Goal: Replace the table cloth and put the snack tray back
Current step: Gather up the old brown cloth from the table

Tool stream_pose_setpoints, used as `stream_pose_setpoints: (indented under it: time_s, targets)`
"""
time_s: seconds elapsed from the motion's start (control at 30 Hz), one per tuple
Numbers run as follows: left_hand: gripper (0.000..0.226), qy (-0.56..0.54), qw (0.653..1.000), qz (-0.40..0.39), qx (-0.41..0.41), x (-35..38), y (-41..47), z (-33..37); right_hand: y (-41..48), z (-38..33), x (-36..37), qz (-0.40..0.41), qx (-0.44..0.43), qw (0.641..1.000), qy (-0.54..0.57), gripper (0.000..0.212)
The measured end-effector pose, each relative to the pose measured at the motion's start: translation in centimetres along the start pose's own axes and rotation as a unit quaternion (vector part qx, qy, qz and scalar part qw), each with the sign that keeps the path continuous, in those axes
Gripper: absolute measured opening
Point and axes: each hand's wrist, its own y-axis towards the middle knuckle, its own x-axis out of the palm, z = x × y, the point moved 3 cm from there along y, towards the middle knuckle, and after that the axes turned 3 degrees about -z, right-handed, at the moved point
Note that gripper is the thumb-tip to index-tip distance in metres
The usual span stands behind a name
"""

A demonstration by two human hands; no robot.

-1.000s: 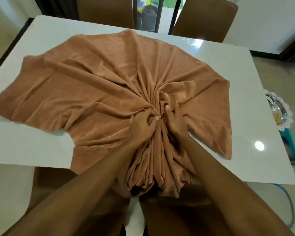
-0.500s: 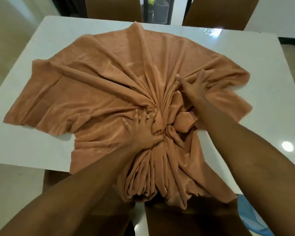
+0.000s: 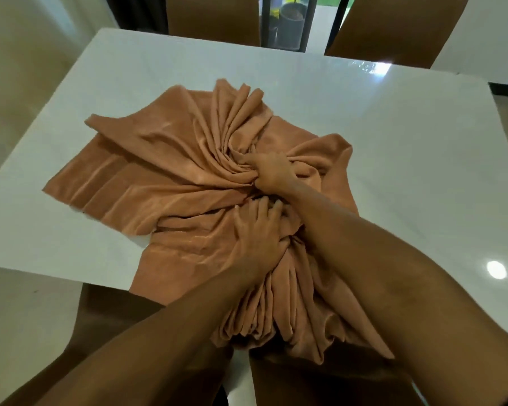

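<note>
The table cloth (image 3: 165,183) is a soft, limp, tan fabric with a slight sheen. It is drawn into deep pleats that fan out from a knot of folds under the two hands. It should be light and easy to crush into a bundle, but loose and floppy, so any part not gathered will trail and drag. The best hold is that central bunch, where many pleats meet, rather than a single edge.

The right hand (image 3: 272,174) is closed in a fist round a thick twist of folds. Just nearer the person, the left hand (image 3: 258,232) lies palm down with fingers spread, pressing the pleats flat and gripping nothing. Left of the hands the cloth lies flatter. Below them a gathered hank hangs over the near edge of the white worktop (image 3: 408,159).

No snack tray or other container shows plainly. A sliver of something far to the right of the right hand, at the frame's edge, may be part of one, but it is too small to tell.

Beyond the hands, two brown chairs (image 3: 393,27) stand at the far side.
</note>
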Motion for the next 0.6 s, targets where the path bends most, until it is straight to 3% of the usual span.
stream_pose_setpoints:
  time_s: [0.07,0.13,0.23,0.3,0.47,0.6]
  targets:
    - [0.093,-0.008,0.997,0.040,-0.064,-0.7,-0.9,-0.8,-0.5,1.7,-1.8,0.100,0.033,0.994,0.004,0.044]
    - [0.095,0.009,0.995,0.071,-0.070,-1.5,-1.2,-1.9,-1.8,3.2,-4.5,0.177,0.110,0.977,0.038,0.032]
    - [0.092,0.012,0.994,0.091,-0.054,-3.3,-0.2,-4.1,-1.7,0.2,-8.7,0.043,0.013,0.999,-0.028,0.019]
    - [0.086,-0.007,0.992,0.111,-0.060,-4.9,1.5,-5.4,-2.0,-1.1,-10.6,0.061,-0.057,0.995,-0.062,0.013]
    - [0.093,-0.056,0.989,0.136,-0.005,-9.4,6.4,-6.0,-5.1,-0.4,-13.0,0.218,-0.152,0.956,-0.125,0.013]
    - [0.078,-0.080,0.973,0.177,0.121,-15.6,10.0,-5.1,-7.1,0.3,-18.2,0.364,-0.183,0.898,-0.165,0.018]
